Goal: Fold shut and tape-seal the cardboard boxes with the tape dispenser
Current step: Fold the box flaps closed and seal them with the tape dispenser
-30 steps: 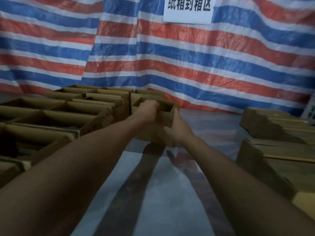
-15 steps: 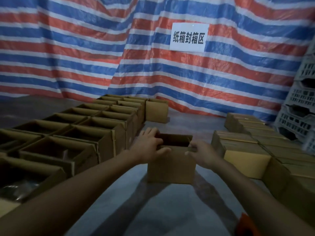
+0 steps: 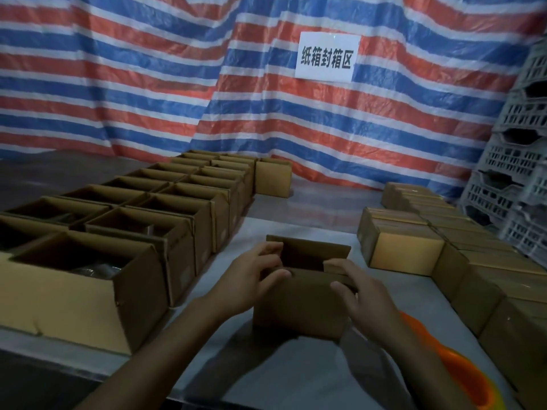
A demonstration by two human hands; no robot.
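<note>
My left hand (image 3: pixel 248 279) and right hand (image 3: pixel 364 297) each curl over a side rim of the open box (image 3: pixel 299 312) on the table (image 3: pixel 296 377) before me, so I'd press both side flaps flat first, then its far flap (image 3: pixel 307 242).

An orange thing (image 3: pixel 467 380) lies partly under the right forearm (image 3: pixel 414 359) and runs off the bottom edge, perhaps a basin. The left hand (image 3: pixel 248 279) and right hand (image 3: pixel 361 294) cover the side flaps of the box (image 3: pixel 299 309). Its inside is too dark to read. Crates (image 3: pixel 515 161) are cut by the right edge.
</note>
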